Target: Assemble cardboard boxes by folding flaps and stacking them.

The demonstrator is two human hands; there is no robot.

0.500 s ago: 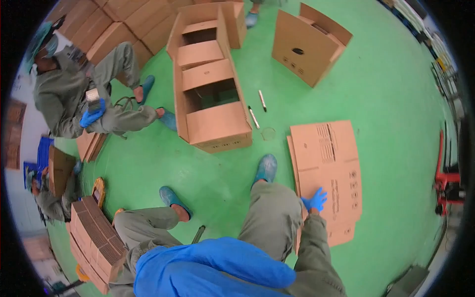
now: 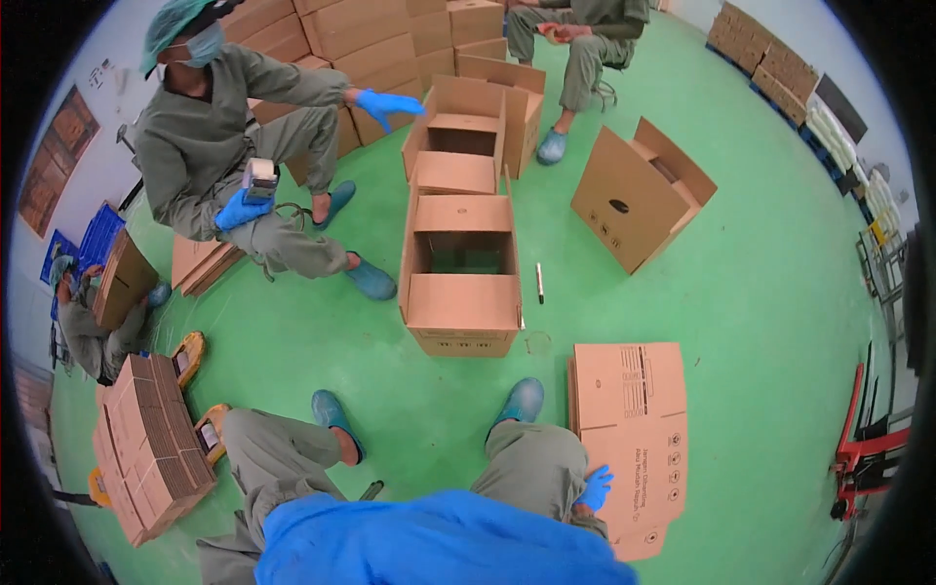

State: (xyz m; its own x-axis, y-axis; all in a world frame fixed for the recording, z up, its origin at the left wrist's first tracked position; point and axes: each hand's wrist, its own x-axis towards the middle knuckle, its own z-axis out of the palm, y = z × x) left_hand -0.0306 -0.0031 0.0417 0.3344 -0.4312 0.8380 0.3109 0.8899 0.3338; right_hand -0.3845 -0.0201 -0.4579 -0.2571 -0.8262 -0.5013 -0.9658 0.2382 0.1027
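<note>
My right hand (image 2: 595,488), in a blue glove, is beside my right knee at the left edge of a stack of flattened cardboard boxes (image 2: 634,390). Its fingers are stretched out and apart; whether they touch the cardboard I cannot tell. No part of my left hand shows. In front of my feet stand open cardboard boxes in a row, the nearest box (image 2: 464,302) with its flaps partly raised. A marker pen (image 2: 540,283) lies on the floor to the right of it.
A co-worker (image 2: 205,146) sits at the left holding a tape dispenser (image 2: 259,181). Another open box (image 2: 634,205) stands tilted at the right. Bundled flat cartons (image 2: 151,448) rest at the near left. Beyond are stacked boxes (image 2: 361,49), a second person (image 2: 575,39) and a red pallet jack (image 2: 868,439).
The view has tilted upward. My right hand has drawn back from the middle of the cardboard stack to its left edge. The left co-worker's free arm is now stretched toward the boxes.
</note>
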